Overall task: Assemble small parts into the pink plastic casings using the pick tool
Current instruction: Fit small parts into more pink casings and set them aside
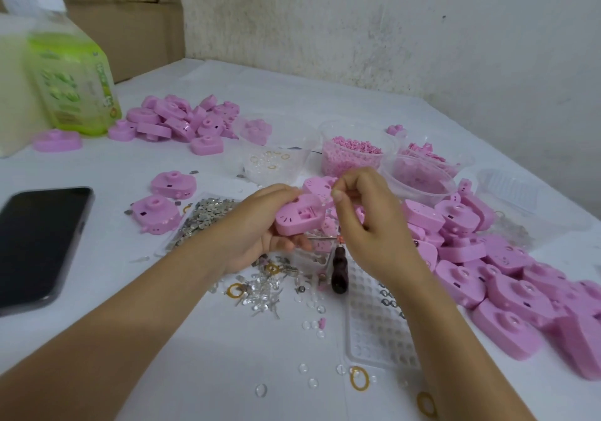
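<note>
My left hand (pixel 257 225) grips a pink plastic casing (pixel 297 217) above the table, its open inner side turned up. My right hand (pixel 367 222) hovers at the casing's upper right edge, thumb and forefinger pinched together on something too small to make out. The pick tool (pixel 338 269), with a dark wooden handle and thin metal tip, lies on the table just below both hands; neither hand touches it. Small clear lenses, metal clips and yellow rings (pixel 270 285) are scattered under my left wrist.
A heap of pink casings (pixel 507 277) fills the right side; another pile (pixel 182 121) lies far left. Clear tubs hold pink bits (pixel 351 157). A tray of metal parts (pixel 205 215), a blister tray (pixel 377 326), a phone (pixel 39 241) and a green bottle (pixel 71 72) surround the work spot.
</note>
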